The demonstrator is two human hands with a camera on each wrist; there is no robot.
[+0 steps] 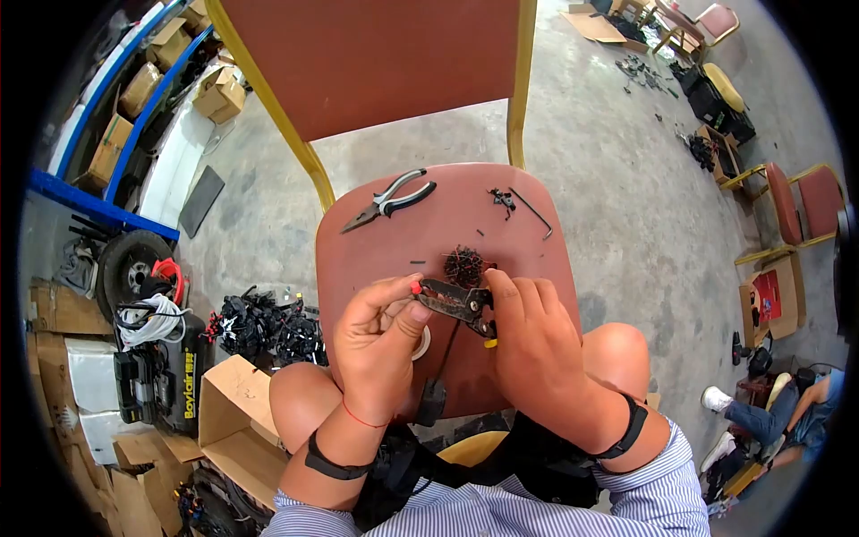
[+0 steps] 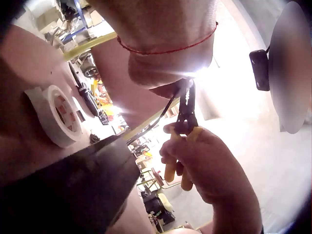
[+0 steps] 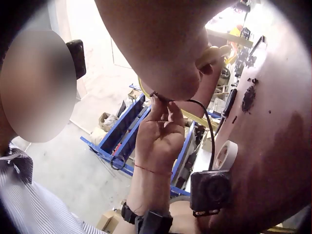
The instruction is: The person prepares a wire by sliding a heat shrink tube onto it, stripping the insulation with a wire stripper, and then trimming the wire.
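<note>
Above a red chair seat [image 1: 358, 259], the left hand [image 1: 378, 345] pinches a small red piece [image 1: 415, 287] between thumb and fingers. The right hand [image 1: 537, 345] grips a wire stripper [image 1: 455, 302] whose dark jaws reach the left fingertips; its yellow handles [image 2: 170, 171] show in the left wrist view. A black cable [image 3: 210, 131] hangs from the hands to a small black square device [image 3: 210, 191]. Behind the tool, a dark bundle of small pieces [image 1: 463, 266] lies on the seat. Whether the jaws touch the red piece is unclear.
Pliers [image 1: 387, 201], an L-shaped key [image 1: 532, 213] and small black parts [image 1: 502, 204] lie on the seat's far side. A tape roll [image 2: 59, 116] is near the hands. Open cartons [image 1: 234, 407] and black cable piles [image 1: 268, 327] stand left; a seated person [image 1: 778, 416] is at right.
</note>
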